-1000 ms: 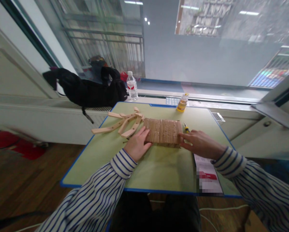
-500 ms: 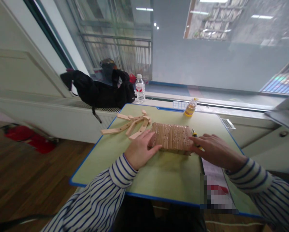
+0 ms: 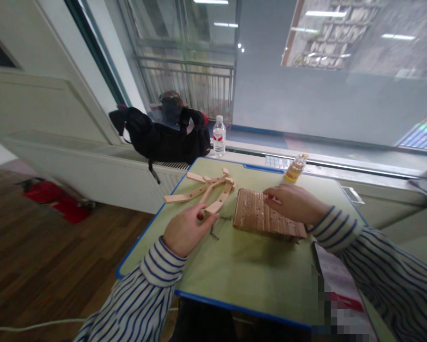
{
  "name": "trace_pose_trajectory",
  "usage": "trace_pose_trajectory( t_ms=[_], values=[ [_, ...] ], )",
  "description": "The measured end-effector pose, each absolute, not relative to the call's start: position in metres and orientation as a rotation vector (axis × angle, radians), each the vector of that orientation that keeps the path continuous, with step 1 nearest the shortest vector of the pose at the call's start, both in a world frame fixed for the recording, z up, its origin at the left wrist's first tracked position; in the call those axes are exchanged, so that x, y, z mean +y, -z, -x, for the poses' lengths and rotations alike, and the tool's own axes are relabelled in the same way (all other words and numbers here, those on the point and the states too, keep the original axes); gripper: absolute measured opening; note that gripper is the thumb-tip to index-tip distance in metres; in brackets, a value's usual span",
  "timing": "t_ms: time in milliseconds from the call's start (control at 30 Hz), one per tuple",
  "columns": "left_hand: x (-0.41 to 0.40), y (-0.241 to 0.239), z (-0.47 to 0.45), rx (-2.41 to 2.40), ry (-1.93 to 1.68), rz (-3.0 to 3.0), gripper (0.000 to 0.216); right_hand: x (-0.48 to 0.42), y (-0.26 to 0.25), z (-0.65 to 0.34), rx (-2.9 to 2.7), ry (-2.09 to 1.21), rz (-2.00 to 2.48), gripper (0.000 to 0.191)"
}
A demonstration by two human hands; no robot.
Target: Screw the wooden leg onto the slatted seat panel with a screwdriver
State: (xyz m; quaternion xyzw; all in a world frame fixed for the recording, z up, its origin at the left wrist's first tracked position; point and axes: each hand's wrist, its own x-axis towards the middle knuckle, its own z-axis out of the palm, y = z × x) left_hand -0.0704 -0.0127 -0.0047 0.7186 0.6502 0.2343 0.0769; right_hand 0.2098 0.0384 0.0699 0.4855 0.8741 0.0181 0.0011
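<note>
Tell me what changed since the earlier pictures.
The left hand left the cardboard block and moved left to the wooden pieces; whether it grips one is unclear. The right hand moved from the block's right side over its top. The water bottle stayed put.

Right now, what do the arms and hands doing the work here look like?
They are a person's: the left hand and right hand are bare, with no gloves. Both the left sleeve and the right sleeve are long, whitish with narrow dark-blue stripes, reaching the wrists. No cables or markings show on either arm.
</note>
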Motion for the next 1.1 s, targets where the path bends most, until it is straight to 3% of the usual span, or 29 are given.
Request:
trace_pose_trajectory(
  t_ms=[433,667,1100],
  values=[
    [0.001,0.019,0.074,1.786,-0.742,-2.315,0.028,0.101,-0.070,-0.156,2.758,-0.035,-1.485,0.037],
    [0.007,0.024,0.080,1.724,-0.956,-2.481,0.025,0.111,-0.068,-0.144,2.793,-0.012,-1.456,0.035],
    [-0.030,-0.013,0.062,1.509,-1.099,-2.936,0.030,0.104,-0.086,-0.142,3.060,0.186,-1.437,0.037]
  ],
)
